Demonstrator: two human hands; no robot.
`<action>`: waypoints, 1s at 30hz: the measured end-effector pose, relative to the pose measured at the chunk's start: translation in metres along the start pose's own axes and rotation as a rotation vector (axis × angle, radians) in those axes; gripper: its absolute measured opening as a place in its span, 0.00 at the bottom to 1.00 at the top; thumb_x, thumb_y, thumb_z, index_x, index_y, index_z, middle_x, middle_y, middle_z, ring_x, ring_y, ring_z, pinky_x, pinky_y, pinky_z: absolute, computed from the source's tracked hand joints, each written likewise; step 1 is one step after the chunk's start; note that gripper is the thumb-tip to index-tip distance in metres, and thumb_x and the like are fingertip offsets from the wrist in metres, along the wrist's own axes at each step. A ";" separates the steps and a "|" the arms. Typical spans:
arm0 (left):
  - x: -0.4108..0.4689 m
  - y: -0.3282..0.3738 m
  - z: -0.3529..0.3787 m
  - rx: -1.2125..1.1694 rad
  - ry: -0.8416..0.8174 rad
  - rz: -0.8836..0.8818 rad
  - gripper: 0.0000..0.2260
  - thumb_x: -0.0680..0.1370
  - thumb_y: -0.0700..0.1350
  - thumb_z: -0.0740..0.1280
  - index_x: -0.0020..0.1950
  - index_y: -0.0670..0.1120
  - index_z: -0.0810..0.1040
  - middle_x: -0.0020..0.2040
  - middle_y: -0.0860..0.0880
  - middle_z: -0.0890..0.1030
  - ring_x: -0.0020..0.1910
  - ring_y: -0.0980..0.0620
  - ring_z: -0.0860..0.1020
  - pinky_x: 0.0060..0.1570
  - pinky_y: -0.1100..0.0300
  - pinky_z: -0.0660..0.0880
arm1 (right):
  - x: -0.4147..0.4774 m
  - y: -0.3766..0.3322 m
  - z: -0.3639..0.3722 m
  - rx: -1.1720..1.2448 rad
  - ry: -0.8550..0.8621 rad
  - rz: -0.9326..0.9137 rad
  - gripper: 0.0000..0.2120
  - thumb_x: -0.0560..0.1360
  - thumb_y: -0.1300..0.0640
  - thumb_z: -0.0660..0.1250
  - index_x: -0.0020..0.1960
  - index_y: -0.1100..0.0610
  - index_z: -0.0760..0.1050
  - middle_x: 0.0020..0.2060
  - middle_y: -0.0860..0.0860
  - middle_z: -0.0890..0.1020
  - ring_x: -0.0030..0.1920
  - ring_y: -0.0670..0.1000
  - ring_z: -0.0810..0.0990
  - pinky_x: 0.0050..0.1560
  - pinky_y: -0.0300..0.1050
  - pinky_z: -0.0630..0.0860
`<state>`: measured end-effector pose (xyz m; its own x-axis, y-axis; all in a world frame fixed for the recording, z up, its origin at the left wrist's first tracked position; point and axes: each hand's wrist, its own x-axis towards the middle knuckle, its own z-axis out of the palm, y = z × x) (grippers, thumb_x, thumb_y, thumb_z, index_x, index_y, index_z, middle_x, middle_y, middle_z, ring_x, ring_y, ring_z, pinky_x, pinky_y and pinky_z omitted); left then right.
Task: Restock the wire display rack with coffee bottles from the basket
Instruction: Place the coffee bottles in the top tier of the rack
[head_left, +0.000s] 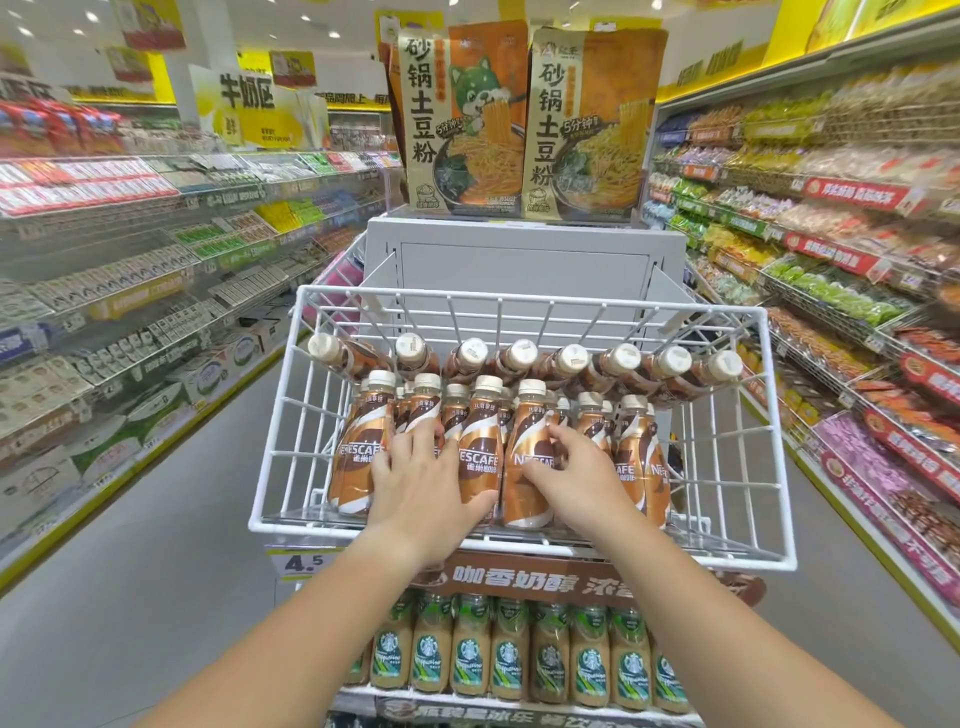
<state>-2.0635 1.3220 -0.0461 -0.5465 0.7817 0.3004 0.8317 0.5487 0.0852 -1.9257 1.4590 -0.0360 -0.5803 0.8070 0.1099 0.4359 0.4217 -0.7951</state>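
A white wire display rack (524, 312) stands in front of me, holding brown and gold coffee bottles. Several stand upright in the front rows (638, 457), and a row lies tilted along the back (519, 358). My left hand (421, 483) wraps around an upright bottle (423, 410) in the front row. My right hand (571, 473) presses its fingers on the neighbouring bottle (530, 447). Between the two hands stands another bottle (480, 447). No basket is in view.
Below the rack, a shelf carries green-labelled coffee bottles (519, 654) and a price tag reading 4.5 (304, 562). Two large noodle packets (524, 119) stand on the white box behind. Stocked store shelves line the left (130, 291) and right (831, 260) sides of the aisles.
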 end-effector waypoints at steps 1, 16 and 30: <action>-0.001 -0.002 0.000 0.006 -0.012 0.011 0.37 0.75 0.73 0.54 0.76 0.50 0.67 0.75 0.47 0.61 0.70 0.43 0.61 0.69 0.42 0.60 | 0.000 0.000 -0.001 0.000 0.003 -0.002 0.35 0.75 0.46 0.71 0.78 0.51 0.64 0.73 0.50 0.71 0.68 0.52 0.74 0.67 0.53 0.74; -0.004 0.000 -0.015 0.304 -0.198 0.049 0.39 0.80 0.70 0.39 0.83 0.46 0.40 0.83 0.44 0.37 0.82 0.41 0.44 0.74 0.28 0.44 | -0.003 -0.004 0.000 -0.134 -0.011 -0.072 0.37 0.76 0.41 0.69 0.79 0.54 0.61 0.76 0.51 0.66 0.74 0.53 0.66 0.73 0.52 0.66; -0.005 -0.005 -0.021 0.239 -0.264 0.054 0.37 0.81 0.69 0.41 0.82 0.49 0.33 0.82 0.47 0.33 0.82 0.42 0.39 0.75 0.28 0.42 | -0.012 -0.008 -0.003 -0.318 -0.052 -0.108 0.37 0.78 0.38 0.62 0.80 0.54 0.56 0.76 0.53 0.65 0.74 0.54 0.65 0.71 0.51 0.65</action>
<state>-2.0625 1.3090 -0.0286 -0.5348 0.8440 0.0396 0.8307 0.5338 -0.1578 -1.9202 1.4477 -0.0291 -0.6657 0.7318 0.1460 0.5577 0.6179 -0.5541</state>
